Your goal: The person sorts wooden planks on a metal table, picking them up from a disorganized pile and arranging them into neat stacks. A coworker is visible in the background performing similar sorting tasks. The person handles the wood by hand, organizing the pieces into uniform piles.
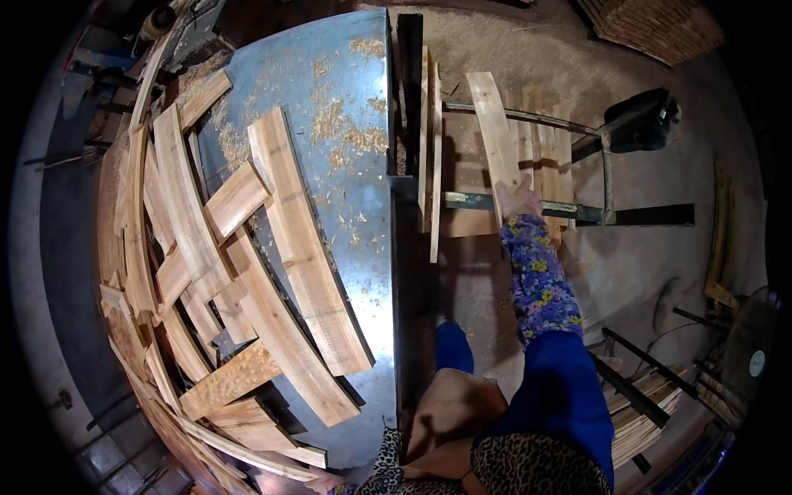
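My right hand (520, 199), in a flowered sleeve cuff, is closed on the near end of a pale wooden board (493, 124). That board lies at a slant over the bars of a low metal frame (590, 213), beside more upright-set boards (544, 153). At the lower edge my left hand (325, 482) shows only in part, close to the end of a long thin board (260, 459); its fingers are too hidden to read. Many loose boards, among them a wide one (301, 247), lie crossed over each other on the metal table (363, 214) to my left.
Wood shavings (346, 132) are scattered on the tabletop. Two narrow boards (431, 157) stand along the table's right side. A black seat-like object (642, 120) sits at the frame's far end. Stacked slats (648, 412) lie at the lower right, and a bundle of slats (652, 29) at the far right.
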